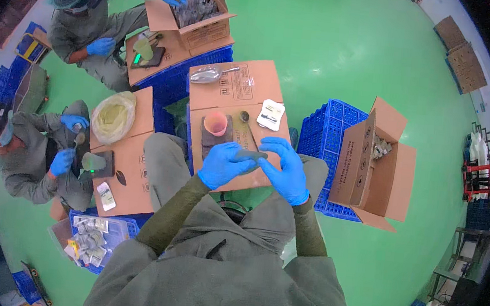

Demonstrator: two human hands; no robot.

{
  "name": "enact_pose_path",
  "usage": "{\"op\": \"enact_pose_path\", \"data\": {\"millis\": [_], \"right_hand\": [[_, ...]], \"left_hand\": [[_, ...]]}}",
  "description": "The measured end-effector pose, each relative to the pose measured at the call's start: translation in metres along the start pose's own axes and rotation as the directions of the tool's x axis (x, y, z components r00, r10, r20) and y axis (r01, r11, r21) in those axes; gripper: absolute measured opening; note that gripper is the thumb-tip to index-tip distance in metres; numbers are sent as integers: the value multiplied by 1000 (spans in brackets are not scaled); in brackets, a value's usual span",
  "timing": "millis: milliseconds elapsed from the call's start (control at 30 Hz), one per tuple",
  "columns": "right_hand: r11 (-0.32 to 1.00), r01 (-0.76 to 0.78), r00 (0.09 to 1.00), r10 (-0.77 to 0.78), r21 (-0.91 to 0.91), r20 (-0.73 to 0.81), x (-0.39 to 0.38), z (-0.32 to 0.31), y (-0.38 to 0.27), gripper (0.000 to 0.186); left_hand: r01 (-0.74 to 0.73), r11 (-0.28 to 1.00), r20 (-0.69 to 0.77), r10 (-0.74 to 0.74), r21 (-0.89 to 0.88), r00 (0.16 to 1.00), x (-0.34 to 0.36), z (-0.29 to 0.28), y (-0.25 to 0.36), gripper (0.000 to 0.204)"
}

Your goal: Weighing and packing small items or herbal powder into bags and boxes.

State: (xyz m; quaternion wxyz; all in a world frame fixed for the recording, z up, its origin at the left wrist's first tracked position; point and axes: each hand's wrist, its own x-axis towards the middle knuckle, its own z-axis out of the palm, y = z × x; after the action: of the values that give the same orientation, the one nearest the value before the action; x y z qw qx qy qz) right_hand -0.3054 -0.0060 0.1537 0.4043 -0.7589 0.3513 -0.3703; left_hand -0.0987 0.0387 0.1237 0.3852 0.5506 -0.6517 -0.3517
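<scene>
My left hand (220, 165), in a blue glove, is closed on a small grey pouch (250, 155) above the near edge of a cardboard-topped work surface (248, 179). My right hand (285, 171), also gloved in blue, pinches the pouch's other end with thumb and fingers. Just beyond my left hand, a pink cup (215, 123) stands on a dark flat scale (226, 134). A long-handled spoon (244, 117) lies to the right of the cup, beside a small stack of white printed packets (271, 114). Farther off rests a metal scoop (206, 75).
Right of me, an open cardboard box (352, 162) with some pouches inside leans by blue crates (331, 131). Two co-workers in blue gloves sit at the left; one reaches into a box of pouches (196, 12). A plastic-lined bowl (114, 116) and a packet-filled bin (116, 229) are there too.
</scene>
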Motion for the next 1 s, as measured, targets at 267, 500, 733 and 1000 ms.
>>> {"op": "enact_pose_path", "data": {"millis": [267, 500, 733, 1000], "right_hand": [[978, 142, 985, -155, -152, -80, -18, -3, -52, 43], [881, 328, 937, -349, -339, 0, -16, 4, -72, 38], [822, 370, 915, -403, -432, 17, -26, 9, -71, 32], [963, 183, 932, -106, -196, 348, -48, 12, -37, 19]], "left_hand": [[-229, 972, -190, 234, 46, 953, -35, -26, 42, 15], [-372, 905, -136, 404, 208, 905, -41, -35, 59, 19], [-197, 973, -132, 212, 118, 968, -61, -29, 44, 19], [64, 988, 153, -85, 142, 984, -95, -15, 24, 22]]}}
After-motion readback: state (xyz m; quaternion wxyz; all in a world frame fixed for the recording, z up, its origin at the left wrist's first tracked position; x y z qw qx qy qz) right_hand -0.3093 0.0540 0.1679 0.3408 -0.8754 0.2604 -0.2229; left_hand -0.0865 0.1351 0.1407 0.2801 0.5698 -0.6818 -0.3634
